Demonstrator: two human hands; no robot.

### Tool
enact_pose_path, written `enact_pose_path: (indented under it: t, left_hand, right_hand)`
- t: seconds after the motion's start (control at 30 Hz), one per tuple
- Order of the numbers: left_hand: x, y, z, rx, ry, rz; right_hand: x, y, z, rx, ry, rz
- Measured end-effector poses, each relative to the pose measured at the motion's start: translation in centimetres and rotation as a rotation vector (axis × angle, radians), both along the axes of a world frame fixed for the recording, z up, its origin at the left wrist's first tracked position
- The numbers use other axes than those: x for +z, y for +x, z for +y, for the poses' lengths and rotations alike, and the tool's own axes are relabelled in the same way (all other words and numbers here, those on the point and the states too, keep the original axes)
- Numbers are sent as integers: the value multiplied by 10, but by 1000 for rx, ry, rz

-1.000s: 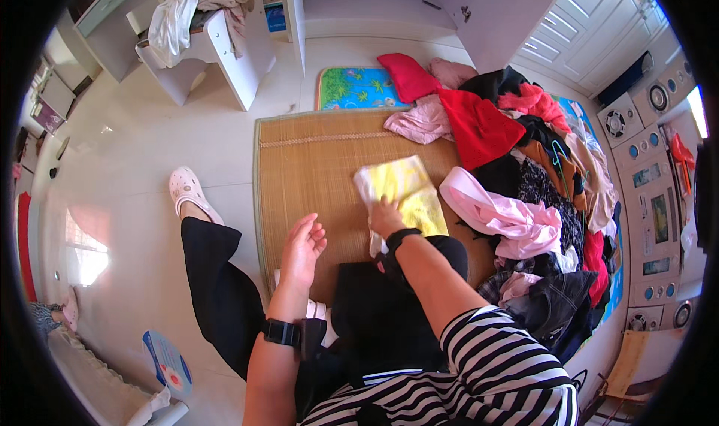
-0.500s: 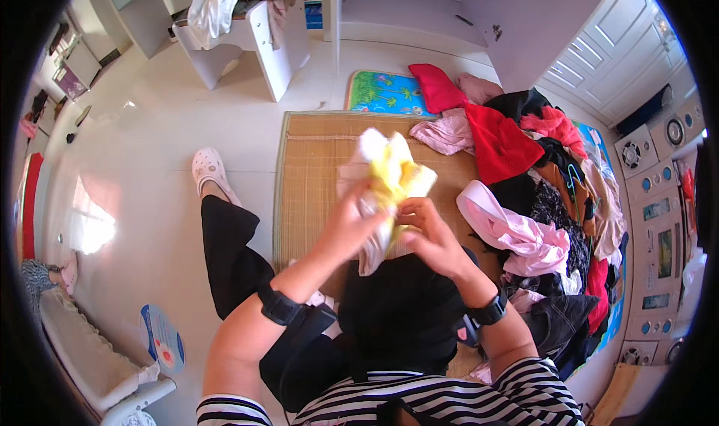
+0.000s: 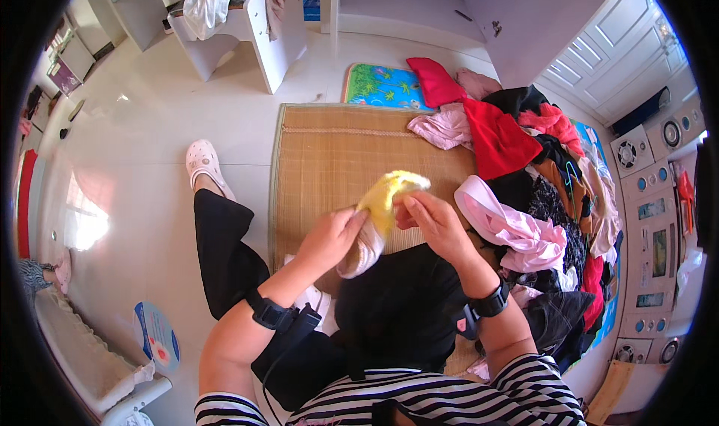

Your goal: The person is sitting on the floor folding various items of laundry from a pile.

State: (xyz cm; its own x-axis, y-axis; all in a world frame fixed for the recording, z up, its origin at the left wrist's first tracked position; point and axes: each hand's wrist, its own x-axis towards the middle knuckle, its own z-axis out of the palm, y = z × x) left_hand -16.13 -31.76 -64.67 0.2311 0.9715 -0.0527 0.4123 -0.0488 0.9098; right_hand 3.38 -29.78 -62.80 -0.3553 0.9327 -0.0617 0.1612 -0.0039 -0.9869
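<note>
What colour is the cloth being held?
The cloth is yellow and whitish, clearest in the head view.

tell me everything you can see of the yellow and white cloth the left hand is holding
The cloth looks soft and thin, bright yellow above with a whitish upper edge, and pale at its lower end. It is bunched into a slanting, narrow bundle, so its full shape is hidden. The left hand pinches its left side; the right hand is at its upper right, fingers curled, their grip unclear. In view it overlaps the woven mat.

Bright overall; white glare on glossy floor (image 3: 150,231), left; fisheye-bent edges, black corners.
</note>
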Motion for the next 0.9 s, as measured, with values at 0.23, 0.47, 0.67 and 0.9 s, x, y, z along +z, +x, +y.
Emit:
enact_pose_path:
  t: [0.23, 0.47, 0.67, 0.9]
  left_hand:
    - [38, 4, 3, 33, 336, 24]
    - [89, -4, 30, 37, 133, -487]
    - [98, 18, 27, -140, -94, -618]
    - [95, 1, 28, -188, -13, -376]
  right_hand:
    - [11, -17, -2, -124, 195, -156]
    - [46, -7, 14, 77, 66, 91]
    - [50, -32, 8, 31, 95, 102]
    - [62, -21, 10, 157, 171, 70]
